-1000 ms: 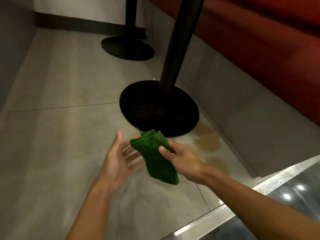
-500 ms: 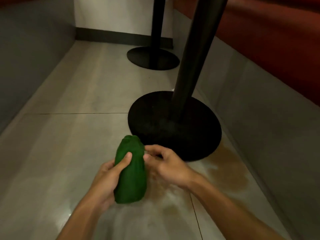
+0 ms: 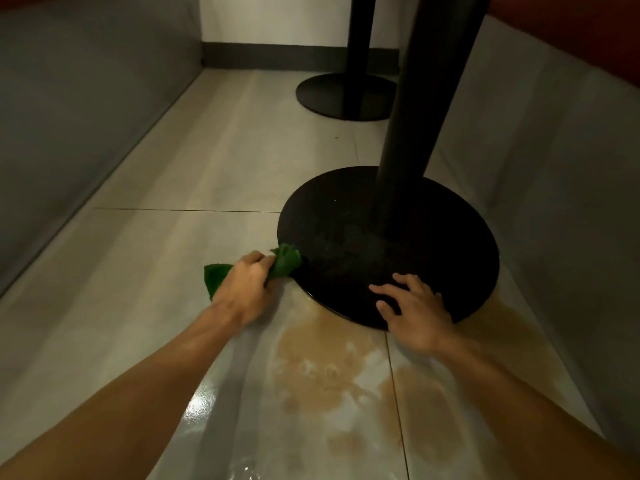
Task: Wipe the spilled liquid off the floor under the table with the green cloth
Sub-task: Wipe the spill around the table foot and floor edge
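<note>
Left hand is down on the floor, fingers curled tight round the green cloth. The cloth is bunched up, a deep green, rough-looking. One crumpled end sticks out past the knuckles and touches the left rim of the round black table base. A flatter corner shows out behind the hand on the left, lying on the tile.

Over to the right hand: palm down, fingers spread and fairly straight, resting on the near edge of that same base. It grips nothing, and the heel of the hand sits right at the rim.

Between the two forearms lies the spilled liquid, a thin brown puddle, blotchy, with paler patches in it. It meets the near rim of the base, crosses a tile joint and runs round to the right of the base. The cloth sits just to the left of the puddle's upper edge. The tiles around the spill look wet, with a bright glare spot beside the left forearm.

Further out, a black pole rises from the base. A second base with its own pole stands well behind it. Grey panels close in on both sides.
</note>
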`<move>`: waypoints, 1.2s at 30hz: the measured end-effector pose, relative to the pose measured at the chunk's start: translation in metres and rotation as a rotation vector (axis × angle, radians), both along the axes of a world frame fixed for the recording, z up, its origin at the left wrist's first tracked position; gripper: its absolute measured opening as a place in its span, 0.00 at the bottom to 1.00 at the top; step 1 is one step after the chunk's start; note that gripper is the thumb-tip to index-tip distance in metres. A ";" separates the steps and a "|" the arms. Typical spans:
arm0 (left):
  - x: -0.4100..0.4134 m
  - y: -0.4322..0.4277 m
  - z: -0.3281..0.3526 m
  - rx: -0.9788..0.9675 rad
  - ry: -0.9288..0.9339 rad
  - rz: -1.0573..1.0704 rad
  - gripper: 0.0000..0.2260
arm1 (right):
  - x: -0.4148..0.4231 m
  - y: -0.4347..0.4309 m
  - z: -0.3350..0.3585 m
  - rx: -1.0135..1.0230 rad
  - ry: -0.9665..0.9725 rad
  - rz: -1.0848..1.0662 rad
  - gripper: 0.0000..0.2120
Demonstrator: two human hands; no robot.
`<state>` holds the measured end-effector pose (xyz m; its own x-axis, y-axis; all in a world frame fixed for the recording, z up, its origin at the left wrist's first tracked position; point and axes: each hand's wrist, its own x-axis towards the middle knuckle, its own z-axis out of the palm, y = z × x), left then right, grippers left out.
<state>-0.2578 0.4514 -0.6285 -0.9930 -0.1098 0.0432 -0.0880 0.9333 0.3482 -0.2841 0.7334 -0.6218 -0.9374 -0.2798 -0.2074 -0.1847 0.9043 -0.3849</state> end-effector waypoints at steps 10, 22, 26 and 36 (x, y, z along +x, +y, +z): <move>0.050 0.055 -0.024 0.096 0.203 -0.157 0.16 | 0.003 -0.010 -0.001 -0.017 -0.028 -0.066 0.18; 0.017 0.014 -0.026 0.182 0.162 -0.009 0.13 | 0.007 -0.009 0.000 -0.024 -0.035 -0.036 0.19; 0.028 0.029 -0.028 0.253 0.218 0.007 0.11 | 0.006 -0.011 0.000 -0.025 -0.035 -0.053 0.18; 0.049 0.067 -0.035 0.376 0.123 -0.288 0.11 | 0.006 -0.007 -0.005 -0.014 -0.044 -0.027 0.19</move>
